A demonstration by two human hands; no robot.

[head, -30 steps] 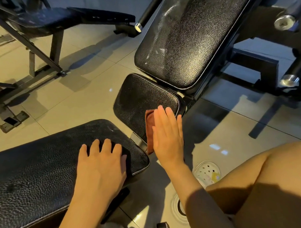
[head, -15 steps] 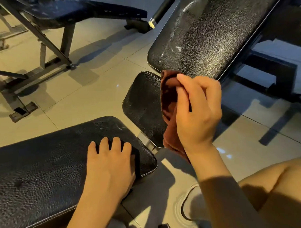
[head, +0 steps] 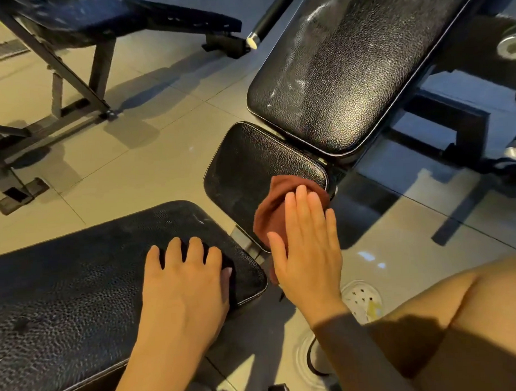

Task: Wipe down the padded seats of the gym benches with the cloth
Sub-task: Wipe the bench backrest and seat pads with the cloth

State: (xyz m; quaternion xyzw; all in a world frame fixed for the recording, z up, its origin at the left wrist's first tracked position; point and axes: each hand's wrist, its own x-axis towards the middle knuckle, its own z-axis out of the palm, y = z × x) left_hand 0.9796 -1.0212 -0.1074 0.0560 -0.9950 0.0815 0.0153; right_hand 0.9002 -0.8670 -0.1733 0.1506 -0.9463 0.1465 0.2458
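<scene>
Half a second ago your right hand [head: 307, 249] had the cloth [head: 276, 206] bunched up in curled fingers, lifted off the pad; now that hand lies flat again, fingers straight and together, pressing the cloth down onto the near right corner of the small seat pad [head: 250, 169]. Your left hand [head: 185, 281] has stayed where it was — palm down on the end of the near bench pad [head: 78, 283], fingers spread and a little bent over the rounded edge, gripping nothing.

Brown and rumpled, the cloth pokes out ahead of and to the left of your right fingers, and part of it hangs over the pad's near edge under your palm. That small seat pad is black, textured, and tilted; just beyond it, almost touching, sits the larger backrest pad [head: 349, 75] of the same bench, with pale smears across its upper part.

Between the near bench pad and the small seat pad you can see a narrow gap with a bit of metal frame. Further out on the tiled floor [head: 150, 158], another bench [head: 98, 22] stands at upper left, well apart. A round floor drain [head: 361, 300] lies beside your right wrist — your bare knee [head: 460, 320] fills the lower right corner.
</scene>
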